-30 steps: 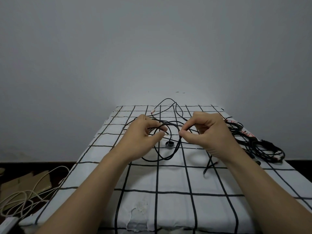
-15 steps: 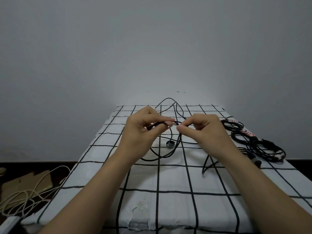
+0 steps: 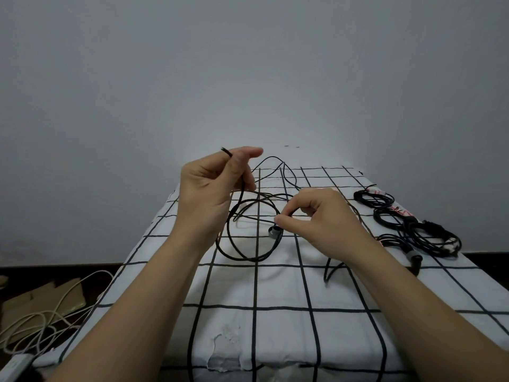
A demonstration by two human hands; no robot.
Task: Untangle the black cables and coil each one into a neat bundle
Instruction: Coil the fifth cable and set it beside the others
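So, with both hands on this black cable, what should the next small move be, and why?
Probably pull the free end up and away with the left hand while the right hand pins the black cable where it pinches it. The end sticks out above the left thumb, but strands cross inside the loop over the checked cloth, so it looks not yet untangled.

We see a thin black cable (image 3: pixel 248 259), tangled in loose loops, one end lifted up, coiled black bundles (image 3: pixel 438 239) to its right.

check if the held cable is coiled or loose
Loose: the black cable sprawls in uneven loops, pinched by left hand and right hand.
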